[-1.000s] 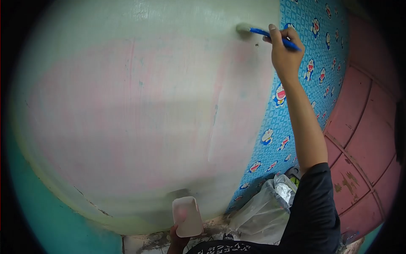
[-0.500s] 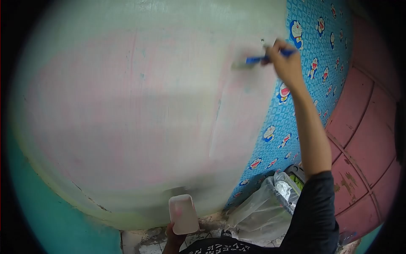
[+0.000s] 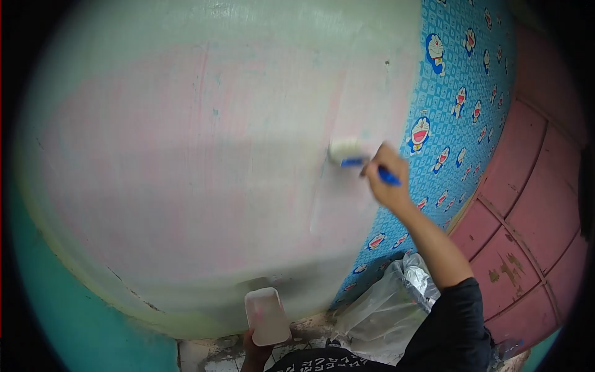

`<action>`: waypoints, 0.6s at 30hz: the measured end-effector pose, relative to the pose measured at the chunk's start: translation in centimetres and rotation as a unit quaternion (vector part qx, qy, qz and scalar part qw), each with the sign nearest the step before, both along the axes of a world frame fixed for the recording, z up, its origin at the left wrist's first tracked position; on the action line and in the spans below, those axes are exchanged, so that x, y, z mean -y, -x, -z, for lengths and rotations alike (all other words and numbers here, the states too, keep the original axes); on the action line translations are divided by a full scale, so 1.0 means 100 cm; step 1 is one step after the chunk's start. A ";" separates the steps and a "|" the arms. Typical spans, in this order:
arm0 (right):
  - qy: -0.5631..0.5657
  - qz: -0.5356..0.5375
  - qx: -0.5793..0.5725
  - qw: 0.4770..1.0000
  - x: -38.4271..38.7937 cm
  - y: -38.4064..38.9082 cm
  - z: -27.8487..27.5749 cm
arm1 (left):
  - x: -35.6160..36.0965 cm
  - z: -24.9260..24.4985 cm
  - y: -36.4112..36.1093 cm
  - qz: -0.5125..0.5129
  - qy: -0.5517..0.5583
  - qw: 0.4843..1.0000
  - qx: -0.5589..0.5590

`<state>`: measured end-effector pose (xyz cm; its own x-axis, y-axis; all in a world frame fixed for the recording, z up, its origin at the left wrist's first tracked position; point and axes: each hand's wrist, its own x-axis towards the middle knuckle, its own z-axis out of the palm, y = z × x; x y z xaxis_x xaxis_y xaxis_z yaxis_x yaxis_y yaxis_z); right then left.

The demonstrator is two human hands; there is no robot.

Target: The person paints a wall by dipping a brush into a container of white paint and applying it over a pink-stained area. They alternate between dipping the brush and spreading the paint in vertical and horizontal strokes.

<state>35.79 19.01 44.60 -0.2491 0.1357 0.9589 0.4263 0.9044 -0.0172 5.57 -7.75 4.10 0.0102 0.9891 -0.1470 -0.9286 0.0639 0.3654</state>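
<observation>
My right hand (image 3: 389, 177) is closed around the blue handle of a paintbrush (image 3: 353, 161). Pale bristles lie against the wall (image 3: 260, 167), which shows pinkish-white streaks; the brush is a little blurred by motion. Low in the view, my left hand (image 3: 254, 348) grips a white rectangular tub (image 3: 269, 317) by its lower left side. A smear of pink shows inside the tub, and its mouth tilts toward me. Most of the left hand's fingers are hidden behind the tub.
Blue cartoon wallpaper (image 3: 443, 124) covers the strip right of the painted area. Farther right stands a pink panelled surface (image 3: 520, 211) with chipped paint. Clear plastic sheeting (image 3: 378, 310) is bunched at the wall's foot. A teal wall (image 3: 80, 297) borders the lower left.
My right hand has moved down and slightly left with the paintbrush, from near the wallpaper's upper edge to mid-wall. My left hand and the tub have stayed nearly in place.
</observation>
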 end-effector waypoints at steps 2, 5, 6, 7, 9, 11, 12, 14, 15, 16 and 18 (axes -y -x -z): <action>0.122 -0.074 0.026 0.989 0.006 0.003 0.053 | -0.003 -0.011 -0.002 0.016 -0.007 0.999 -0.029; 0.191 -0.082 0.050 0.977 -0.006 -0.002 0.056 | -0.004 0.004 0.002 0.016 0.004 0.999 -0.038; 0.184 -0.091 0.023 0.978 -0.018 -0.006 0.034 | -0.003 0.009 0.005 0.015 0.013 0.999 -0.036; 0.212 -0.082 -0.035 0.973 -0.033 -0.013 0.005 | -0.001 0.005 0.004 0.012 0.019 0.998 -0.052; 0.164 -0.018 -0.128 0.978 -0.026 -0.015 -0.083 | -0.005 -0.008 -0.002 0.008 0.030 0.996 -0.080; 0.062 -0.065 -0.210 0.973 -0.026 -0.023 -0.151 | -0.006 -0.021 -0.007 0.016 0.020 0.998 -0.063; 0.015 -0.069 -0.254 0.965 -0.020 -0.020 -0.170 | -0.006 -0.024 -0.009 0.020 0.015 0.998 -0.054; -0.044 -0.098 -0.248 0.963 -0.023 -0.009 -0.179 | -0.005 -0.011 -0.007 0.026 0.003 0.998 -0.053; -0.073 -0.110 -0.249 0.960 -0.024 -0.010 -0.176 | -0.003 -0.005 -0.003 0.029 -0.001 0.998 -0.056; -0.111 -0.055 -0.223 0.967 -0.028 -0.014 -0.161 | 0.000 -0.004 0.000 0.021 0.006 0.998 -0.062; -0.182 0.050 -0.159 0.969 -0.044 -0.013 -0.111 | 0.003 -0.001 -0.001 0.000 0.017 0.998 -0.064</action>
